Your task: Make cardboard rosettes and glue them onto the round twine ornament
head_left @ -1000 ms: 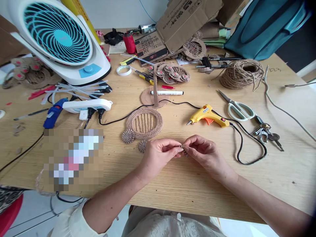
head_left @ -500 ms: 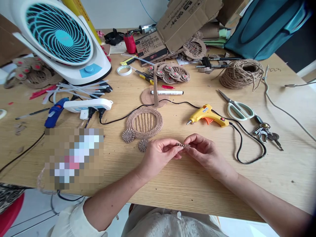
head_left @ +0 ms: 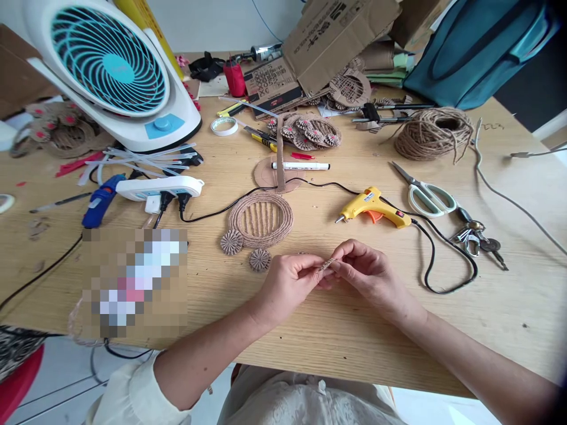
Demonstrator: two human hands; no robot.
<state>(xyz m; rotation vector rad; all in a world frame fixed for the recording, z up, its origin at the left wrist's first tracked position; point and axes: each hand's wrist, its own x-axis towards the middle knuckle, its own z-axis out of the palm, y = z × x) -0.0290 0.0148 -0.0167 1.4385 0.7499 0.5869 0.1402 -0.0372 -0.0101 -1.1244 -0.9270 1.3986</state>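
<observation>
Pale wood counter in soft, even daylight

Light-grained counter spreading wide on every side of the left hand and right hand; far beyond both, plain white wall; well off to the right of the right hand, a dark gap past the counter's far corner; below the near edge, left of the left hand, pale grey floor. Shadows faint and soft-edged.
</observation>
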